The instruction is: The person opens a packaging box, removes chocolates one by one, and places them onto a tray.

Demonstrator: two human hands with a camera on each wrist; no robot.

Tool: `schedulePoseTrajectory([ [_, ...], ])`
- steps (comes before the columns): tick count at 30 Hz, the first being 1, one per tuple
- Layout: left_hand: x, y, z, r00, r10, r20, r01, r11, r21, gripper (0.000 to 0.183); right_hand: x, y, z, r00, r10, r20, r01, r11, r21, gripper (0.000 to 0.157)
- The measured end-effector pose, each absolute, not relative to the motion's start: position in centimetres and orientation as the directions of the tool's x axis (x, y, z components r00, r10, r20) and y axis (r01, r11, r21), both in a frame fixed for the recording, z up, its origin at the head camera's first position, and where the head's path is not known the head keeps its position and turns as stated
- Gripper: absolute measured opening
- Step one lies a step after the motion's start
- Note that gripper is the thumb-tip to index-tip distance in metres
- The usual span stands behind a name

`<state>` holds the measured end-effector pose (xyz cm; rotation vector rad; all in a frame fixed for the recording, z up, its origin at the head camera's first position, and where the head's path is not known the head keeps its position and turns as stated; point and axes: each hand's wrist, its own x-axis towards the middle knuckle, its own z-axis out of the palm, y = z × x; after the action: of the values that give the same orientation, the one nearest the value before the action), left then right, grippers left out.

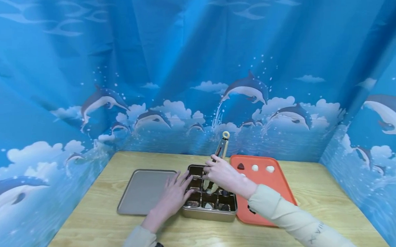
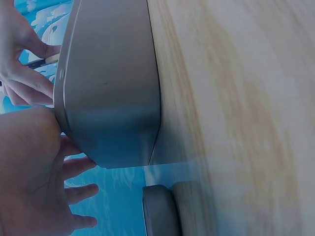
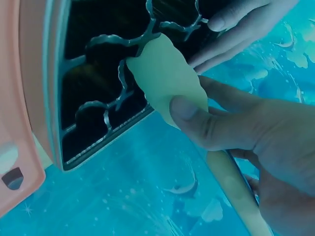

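Kitchen tongs with cream, wavy-edged tips point(image 3: 165, 76) and a yellow ring point(image 1: 226, 135) at the top are gripped in my right hand point(image 1: 223, 174). Their tips reach down into a rectangular metal box point(image 1: 209, 214) divided into small compartments. Inside, a pale piece point(image 1: 208, 206) and dark pieces point(image 1: 225, 207) lie in the front compartments. Whether the tips pinch anything is hidden. My left hand point(image 1: 175, 192) rests on the box's left rim with its fingers spread and fairly straight. The left wrist view shows its extended fingers point(image 2: 81, 194) beside the box wall point(image 2: 113, 88).
Right of the box lies an orange tray point(image 1: 280, 188) bearing a dark piece point(image 1: 240, 166) and white pieces point(image 1: 270, 169). A flat grey metal tray or lid point(image 1: 139, 192) lies to the left. Behind the wooden table point(image 1: 318, 192) hangs a blue dolphin-printed curtain point(image 1: 183, 66).
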<state>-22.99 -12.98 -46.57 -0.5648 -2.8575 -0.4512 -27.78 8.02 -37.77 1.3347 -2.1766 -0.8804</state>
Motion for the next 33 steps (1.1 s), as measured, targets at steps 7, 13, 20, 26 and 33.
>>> schedulePoseTrajectory([
  [7,-23.3,-12.9,-46.9,-0.908,0.335,0.251,0.397,0.879,0.263,0.057,-27.6,7.6,-39.1,-0.451,-0.891,0.053,-0.601,0.347,0.72,0.024],
  [13,-23.3,-12.9,-46.8,-0.904,0.336,0.263,0.403,0.877,0.263,0.057,-27.5,8.4,-39.0,-0.46,-0.882,0.106,-0.618,0.403,0.675,0.027],
  [20,-23.2,-12.9,-46.8,-0.907,0.334,0.256,0.399,0.876,0.271,0.058,-27.3,10.6,-38.5,-0.478,-0.844,0.244,-0.62,0.521,0.587,0.039],
  [26,-23.1,-12.8,-46.7,-0.908,0.337,0.251,0.399,0.877,0.268,0.057,-26.6,12.9,-38.8,-0.491,-0.779,0.391,-0.639,0.627,0.445,0.05],
  [33,-23.0,-12.8,-46.5,-0.913,0.329,0.24,0.389,0.88,0.272,0.057,-26.1,15.5,-39.1,-0.576,-0.645,0.502,-0.636,0.739,0.221,0.061],
])
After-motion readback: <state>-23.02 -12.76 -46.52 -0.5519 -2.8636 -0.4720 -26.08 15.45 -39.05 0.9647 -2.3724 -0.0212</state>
